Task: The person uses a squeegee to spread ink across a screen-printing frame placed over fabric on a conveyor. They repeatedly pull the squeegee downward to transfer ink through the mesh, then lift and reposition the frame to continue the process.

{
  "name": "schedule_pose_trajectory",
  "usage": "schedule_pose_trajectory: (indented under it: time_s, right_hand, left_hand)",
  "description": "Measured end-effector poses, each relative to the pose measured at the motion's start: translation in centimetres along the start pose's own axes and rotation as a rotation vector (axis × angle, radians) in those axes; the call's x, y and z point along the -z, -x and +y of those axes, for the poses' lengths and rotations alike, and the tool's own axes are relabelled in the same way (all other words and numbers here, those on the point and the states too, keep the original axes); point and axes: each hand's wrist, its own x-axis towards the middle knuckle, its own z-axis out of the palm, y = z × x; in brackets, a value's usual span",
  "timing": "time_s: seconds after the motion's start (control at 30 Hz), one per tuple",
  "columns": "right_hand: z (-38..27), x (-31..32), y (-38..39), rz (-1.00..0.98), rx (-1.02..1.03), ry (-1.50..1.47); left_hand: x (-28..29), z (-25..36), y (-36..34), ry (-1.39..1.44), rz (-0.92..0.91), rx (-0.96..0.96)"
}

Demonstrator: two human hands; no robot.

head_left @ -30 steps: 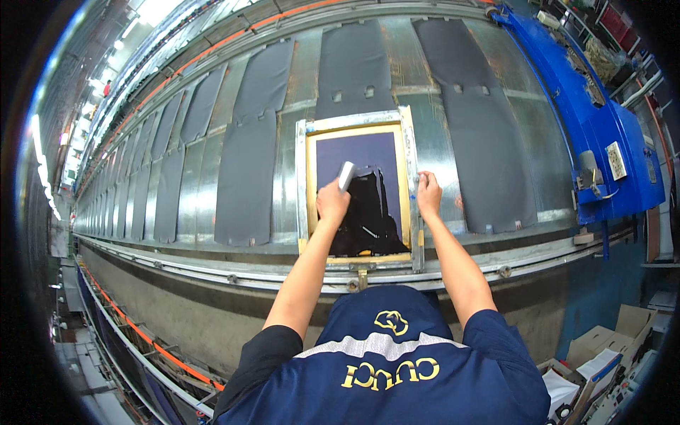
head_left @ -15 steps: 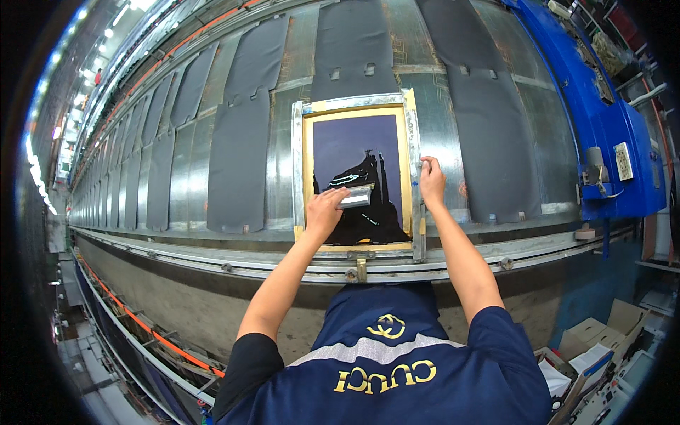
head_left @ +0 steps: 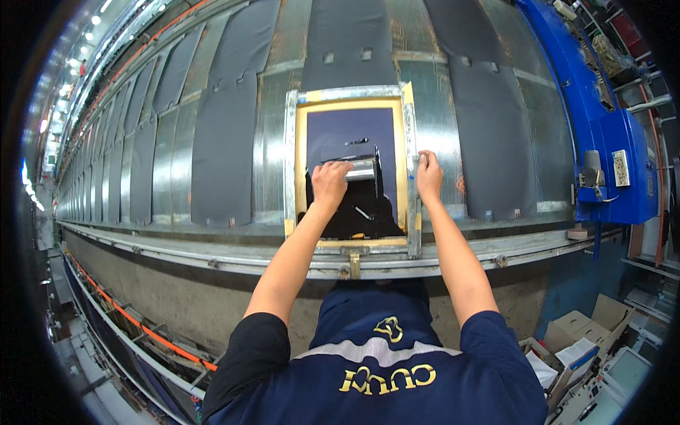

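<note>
A screen-printing frame (head_left: 409, 149) with metal rails and a yellow-taped inner border lies on the long table. Its mesh (head_left: 350, 126) looks dark purple, and glossy black ink (head_left: 365, 212) covers the nearer part. My left hand (head_left: 330, 183) grips a metal squeegee (head_left: 361, 170), which stands across the mesh at the far side of the ink. Small streaks of ink lie just beyond it. At the frame's right rail, my right hand (head_left: 429, 177) has its fingers closed against the outer edge; the exact grip is partly hidden.
Dark grey fabric panels (head_left: 223, 152) lie in rows over the metal table (head_left: 435, 120). A metal rail (head_left: 297, 268) runs along the table's near edge. A blue machine (head_left: 627, 170) stands at the right, with cardboard boxes (head_left: 588, 322) on the lower right.
My left hand has pushed the squeegee away from me across the mesh, and the ink's shape has changed. My right hand stays at the right rail. The whole view has shifted slightly.
</note>
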Motion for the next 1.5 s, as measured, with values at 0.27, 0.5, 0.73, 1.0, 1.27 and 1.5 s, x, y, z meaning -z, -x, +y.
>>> schedule_pose_trajectory:
  time_s: [0.27, 0.5, 0.73, 1.0, 1.27, 1.5]
  right_hand:
    - [-0.5, -0.2, -0.5, -0.011, -0.027, -0.017]
    - [-1.1, -0.2, -0.7, 0.027, -0.014, 0.003]
    - [-0.8, 0.0, -0.3, -0.014, -0.072, -0.043]
    - [-1.1, -0.1, -0.8, 0.023, -0.04, -0.044]
    - [-1.4, -0.3, -1.4, 0.0, 0.017, -0.07]
    - [-2.5, 2.1, -1.6, -0.079, 0.04, -0.072]
  left_hand:
    - [2.6, 2.4, 10.2, 0.029, -0.031, -0.055]
    - [1.7, -0.3, -5.9, 0.033, -0.183, 0.196]
    - [-0.5, -0.1, -2.1, -0.065, -0.164, 0.073]
    - [2.1, 3.4, 9.1, -0.002, -0.11, -0.06]
    - [3.1, 5.3, 14.5, 0.017, -0.21, 0.019]
    - [4.9, 8.8, 15.4, 0.07, -0.217, 0.135]
